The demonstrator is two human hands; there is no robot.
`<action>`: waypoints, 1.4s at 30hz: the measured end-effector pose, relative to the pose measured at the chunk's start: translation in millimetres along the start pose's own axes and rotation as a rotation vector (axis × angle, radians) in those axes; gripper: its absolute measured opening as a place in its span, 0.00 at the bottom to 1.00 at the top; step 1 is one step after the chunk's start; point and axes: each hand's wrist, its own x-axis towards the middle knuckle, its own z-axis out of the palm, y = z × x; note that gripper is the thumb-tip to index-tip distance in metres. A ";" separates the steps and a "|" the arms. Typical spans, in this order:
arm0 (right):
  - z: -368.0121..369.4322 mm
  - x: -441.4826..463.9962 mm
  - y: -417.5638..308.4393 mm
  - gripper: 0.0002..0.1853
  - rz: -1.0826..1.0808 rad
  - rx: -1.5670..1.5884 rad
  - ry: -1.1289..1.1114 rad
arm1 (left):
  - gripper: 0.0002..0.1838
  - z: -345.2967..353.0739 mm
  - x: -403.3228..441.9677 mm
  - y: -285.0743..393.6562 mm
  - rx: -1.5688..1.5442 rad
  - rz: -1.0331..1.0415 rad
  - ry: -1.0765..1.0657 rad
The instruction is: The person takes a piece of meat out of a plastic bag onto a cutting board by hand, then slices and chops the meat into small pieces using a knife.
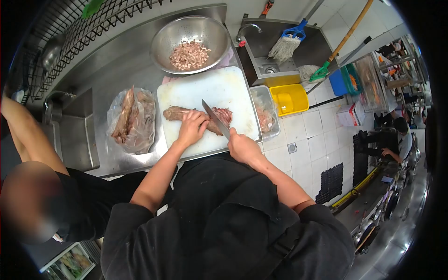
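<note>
A long cooked-looking piece of meat [175,113] lies across the white cutting board [205,84]. My left hand [192,126] presses down on it with bent fingers. In my right hand [243,147] is the handle of a kitchen knife [214,117], its blade slanting up and left over the meat's right part. Cut pieces of meat [224,115] lie right of the blade. Behind the board, a steel colander [163,39] holds diced meat [190,55]. Left of the board sits a clear plastic bag [145,142] with more long meat pieces [124,115].
A clear plastic tub [267,112] stands right of the board, beside a yellow bucket [289,99]. Sinks are at left [80,128] and back right [261,53], the latter with a mop [284,48]. Another person [35,135] stands close on my left.
</note>
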 end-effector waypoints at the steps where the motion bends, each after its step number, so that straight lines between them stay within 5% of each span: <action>1: -0.8 -2.0 -3.1 0.12 -0.007 -0.011 -0.028 | 0.05 3.1 -0.6 -0.3 -0.003 -0.006 0.000; 20: 18.5 -3.2 -4.0 0.13 0.082 -0.076 -0.132 | 0.06 13.5 -4.9 -7.6 -0.051 -0.005 0.017; 29: 38.3 27.3 20.2 0.12 0.034 0.032 0.010 | 0.05 10.6 6.3 -5.6 -0.131 0.017 0.082; 31: 33.4 31.6 27.3 0.11 -0.113 0.242 0.117 | 0.05 8.2 2.6 -3.5 -0.153 -0.007 0.069; 32: 13.9 29.9 26.2 0.13 0.056 0.477 -0.120 | 0.05 8.6 4.2 -3.3 -0.167 -0.045 0.063; 42: 8.9 48.4 70.9 0.16 0.070 1.115 -0.364 | 0.04 5.3 4.6 -5.1 -0.174 -0.050 0.075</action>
